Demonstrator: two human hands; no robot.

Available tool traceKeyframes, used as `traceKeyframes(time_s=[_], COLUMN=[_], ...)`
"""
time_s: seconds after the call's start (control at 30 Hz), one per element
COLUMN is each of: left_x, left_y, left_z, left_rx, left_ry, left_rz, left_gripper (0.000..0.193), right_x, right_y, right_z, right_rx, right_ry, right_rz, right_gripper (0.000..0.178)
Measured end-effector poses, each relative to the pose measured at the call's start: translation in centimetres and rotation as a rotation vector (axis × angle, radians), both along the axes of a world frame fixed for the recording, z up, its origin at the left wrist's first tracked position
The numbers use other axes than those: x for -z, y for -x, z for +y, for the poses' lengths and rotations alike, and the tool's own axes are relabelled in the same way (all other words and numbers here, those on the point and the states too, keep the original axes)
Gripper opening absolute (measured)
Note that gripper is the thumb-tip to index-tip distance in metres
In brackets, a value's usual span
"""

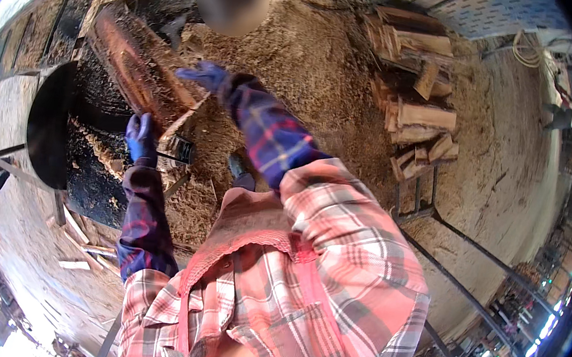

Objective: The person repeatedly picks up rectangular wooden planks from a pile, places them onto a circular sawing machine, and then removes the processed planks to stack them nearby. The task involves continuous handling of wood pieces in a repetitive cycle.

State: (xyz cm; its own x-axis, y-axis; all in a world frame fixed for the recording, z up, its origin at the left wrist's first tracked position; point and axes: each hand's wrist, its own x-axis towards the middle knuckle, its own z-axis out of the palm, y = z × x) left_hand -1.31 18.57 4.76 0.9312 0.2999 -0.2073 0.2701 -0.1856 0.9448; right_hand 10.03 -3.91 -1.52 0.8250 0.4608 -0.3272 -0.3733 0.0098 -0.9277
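Head view: A person in blue gloves works at a rough, reddish-brown wood slab (134, 59) at 10 o'clock from frame centre, the left hand (139, 138) at its near end toward 9, its grip impossible to tell, and the right hand (202, 74) open between 10 and 11, fingers stretched toward the slab's edge. Good handling likely calls for even support along the slab and fingertips clear of the black disc (50, 123) at 9 o'clock; no brand, label or writing is legible.

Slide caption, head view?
Gloved left hand at the near end of a wooden slab, right hand by its edge, amid sawdust.
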Motion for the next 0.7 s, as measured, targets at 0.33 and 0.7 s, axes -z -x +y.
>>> traceKeyframes(time_s=[0.33,0.7], left_x=[-1.1,-0.5], left_y=[7.1,3.7], left_z=[-7.4,-50.9], left_rx=[-0.054,0.574], left_ry=[0.662,0.916], left_rz=[0.275,0.405], left_gripper=[0.064,0.02], right_x=[0.5,-6.8], right_y=[7.3,43.8], right_z=[-10.0,-43.2], right_rx=[-0.069,0.859], right_ry=[-0.249,0.177], right_rz=[-0.024,0.173], right_gripper=[0.053,0.037])
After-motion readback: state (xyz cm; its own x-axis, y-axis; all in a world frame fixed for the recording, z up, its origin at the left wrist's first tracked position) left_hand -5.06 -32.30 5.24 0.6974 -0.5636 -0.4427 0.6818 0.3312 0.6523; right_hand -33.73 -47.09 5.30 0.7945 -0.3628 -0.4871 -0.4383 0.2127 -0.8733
